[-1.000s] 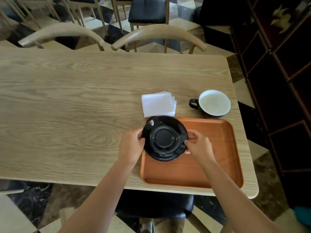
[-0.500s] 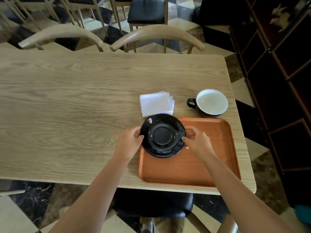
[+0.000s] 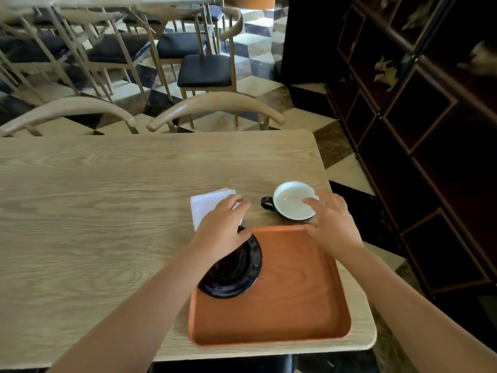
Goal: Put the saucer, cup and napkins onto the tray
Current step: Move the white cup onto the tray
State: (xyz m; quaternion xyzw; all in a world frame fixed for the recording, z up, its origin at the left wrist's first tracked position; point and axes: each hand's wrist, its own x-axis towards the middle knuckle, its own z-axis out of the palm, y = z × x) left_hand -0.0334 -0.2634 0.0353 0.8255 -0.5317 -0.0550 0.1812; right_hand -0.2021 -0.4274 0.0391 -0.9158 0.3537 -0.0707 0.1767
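The black saucer (image 3: 236,273) lies in the far left corner of the orange tray (image 3: 295,300), and neither hand holds it. A stack of white napkins (image 3: 205,204) rests on the wooden table just beyond the tray. My left hand (image 3: 223,224) hovers over the napkins' right part with fingers spread, hiding it. The black cup with a white inside (image 3: 291,200) stands on the table behind the tray's far right corner. My right hand (image 3: 332,222) is open at the cup's right rim, fingers reaching over it; whether they touch is unclear.
The table (image 3: 107,211) ends close to the right of the tray and cup. Dark wooden shelving (image 3: 430,130) stands to the right. Two curved chair backs (image 3: 215,103) sit at the table's far edge, with more chairs beyond.
Both hands let go of the saucer, which now rests on the tray. My left hand moved forward over the napkins, my right hand forward to the cup. The view tilted up.
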